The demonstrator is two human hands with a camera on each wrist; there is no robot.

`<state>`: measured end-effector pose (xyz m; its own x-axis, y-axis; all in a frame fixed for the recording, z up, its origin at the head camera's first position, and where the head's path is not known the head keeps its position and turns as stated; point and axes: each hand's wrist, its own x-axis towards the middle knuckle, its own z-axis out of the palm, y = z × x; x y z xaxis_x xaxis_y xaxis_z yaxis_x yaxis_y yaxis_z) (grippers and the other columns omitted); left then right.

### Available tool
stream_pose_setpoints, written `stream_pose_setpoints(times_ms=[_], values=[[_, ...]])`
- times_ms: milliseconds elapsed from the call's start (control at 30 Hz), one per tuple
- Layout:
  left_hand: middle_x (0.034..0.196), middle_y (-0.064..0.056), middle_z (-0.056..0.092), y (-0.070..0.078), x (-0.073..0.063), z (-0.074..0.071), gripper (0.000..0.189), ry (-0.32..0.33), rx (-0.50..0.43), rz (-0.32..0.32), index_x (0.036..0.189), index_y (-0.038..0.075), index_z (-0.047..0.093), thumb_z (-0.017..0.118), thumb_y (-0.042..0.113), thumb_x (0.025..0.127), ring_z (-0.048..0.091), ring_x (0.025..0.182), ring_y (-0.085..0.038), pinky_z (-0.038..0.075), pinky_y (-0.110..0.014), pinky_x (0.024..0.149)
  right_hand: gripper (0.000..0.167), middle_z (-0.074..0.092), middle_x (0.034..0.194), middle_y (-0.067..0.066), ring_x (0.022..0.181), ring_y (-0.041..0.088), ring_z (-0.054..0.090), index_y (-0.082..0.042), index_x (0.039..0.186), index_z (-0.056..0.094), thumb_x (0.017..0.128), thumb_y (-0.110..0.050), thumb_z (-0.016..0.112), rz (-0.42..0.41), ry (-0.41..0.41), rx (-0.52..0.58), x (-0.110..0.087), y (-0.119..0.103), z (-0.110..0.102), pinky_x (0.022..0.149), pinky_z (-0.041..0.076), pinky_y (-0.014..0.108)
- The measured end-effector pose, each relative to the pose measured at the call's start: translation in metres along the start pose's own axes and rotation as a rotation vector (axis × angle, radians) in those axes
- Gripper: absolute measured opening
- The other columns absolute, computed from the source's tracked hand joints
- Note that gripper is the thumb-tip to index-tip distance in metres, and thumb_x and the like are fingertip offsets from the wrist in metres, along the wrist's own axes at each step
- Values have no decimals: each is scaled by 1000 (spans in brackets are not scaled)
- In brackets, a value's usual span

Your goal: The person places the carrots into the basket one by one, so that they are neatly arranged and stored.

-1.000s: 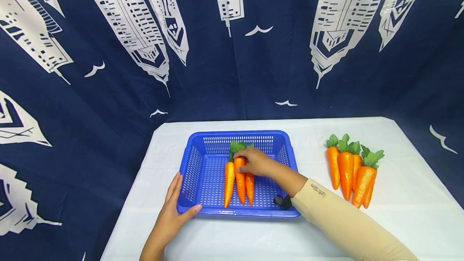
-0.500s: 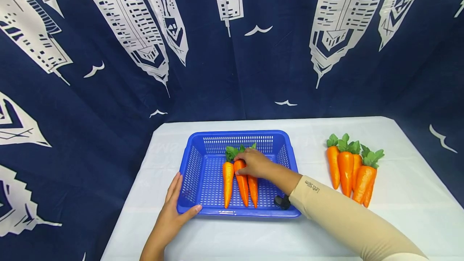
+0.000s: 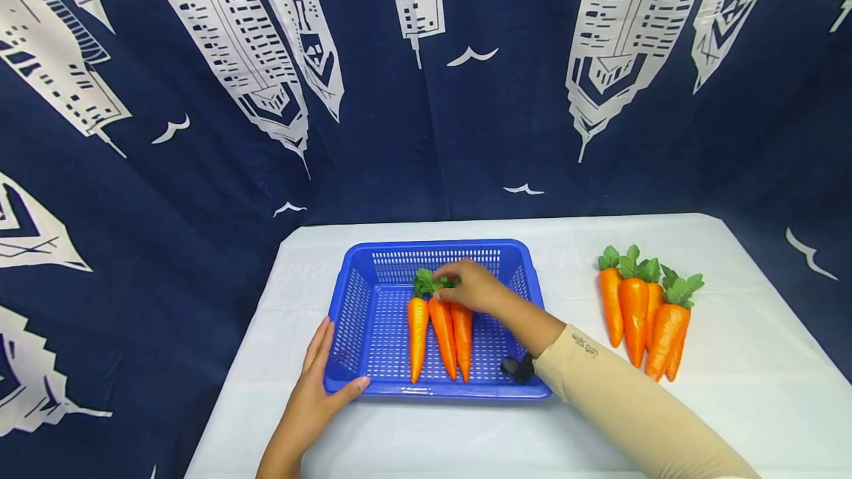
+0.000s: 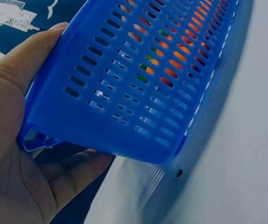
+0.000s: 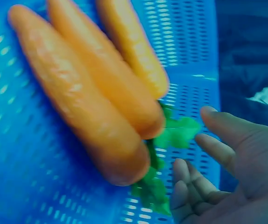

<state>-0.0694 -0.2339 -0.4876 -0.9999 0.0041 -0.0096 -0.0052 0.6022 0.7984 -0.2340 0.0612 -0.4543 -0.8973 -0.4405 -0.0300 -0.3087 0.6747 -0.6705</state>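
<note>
Three orange carrots with green leafy tops lie side by side in the blue plastic basket (image 3: 386, 245): a left carrot (image 3: 418, 338), a middle carrot (image 3: 442, 333) and a right carrot (image 3: 462, 338). My right hand (image 3: 471, 287) is over their leafy tops. In the right wrist view its fingers are loosely bent beside the green leaves (image 5: 178, 133), apart from the carrots' orange bodies. At the basket's near left corner, my left hand (image 3: 313, 383) has straight fingers along the side wall and the thumb on the front rim. The left wrist view shows this hand against the perforated basket wall (image 4: 101, 126).
On the white table (image 3: 572, 427), right of the basket, a group of several carrots (image 3: 635, 309) lies with leaves pointing away. A small black object (image 3: 518, 369) shows by the right sleeve, over the basket's near right corner. Dark blue printed cloth (image 3: 426, 131) hangs behind.
The right hand has let go of the carrots' upper ends and drawn back slightly, up toward the leaves. The carrots have spread and shifted a little. The left hand stays put.
</note>
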Motion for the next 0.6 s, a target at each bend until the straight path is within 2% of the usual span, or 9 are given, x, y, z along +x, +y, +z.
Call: stream_pose_setpoints(times_ms=[133,267,400,600], values=[[172,4,1,1,0,0,106,2,2,-5,164,20,13,81,40,85,6,158,-40,13,-72,119,31,65,117,15,96,25,63,-13,121,73,92,-26,73,18,82,111,-5,-7,-15,81,56,37],[172,6,1,0,0,1,107,7,0,-12,164,22,13,82,39,84,7,158,-39,14,-72,119,32,66,120,12,96,24,64,-15,124,71,95,-28,70,27,147,211,-14,-15,-29,80,58,35],[172,8,1,-1,0,2,108,7,0,-15,164,22,13,83,38,84,7,158,-38,15,-72,119,31,67,121,9,99,24,66,-17,126,70,98,-30,67,6,215,274,-27,-18,-46,83,58,35],[172,5,1,0,0,1,108,1,17,-17,164,21,12,82,40,84,6,158,-40,14,-73,118,34,68,120,11,104,26,67,-16,131,66,99,-28,65,-9,328,353,-47,-15,-74,91,57,38]])
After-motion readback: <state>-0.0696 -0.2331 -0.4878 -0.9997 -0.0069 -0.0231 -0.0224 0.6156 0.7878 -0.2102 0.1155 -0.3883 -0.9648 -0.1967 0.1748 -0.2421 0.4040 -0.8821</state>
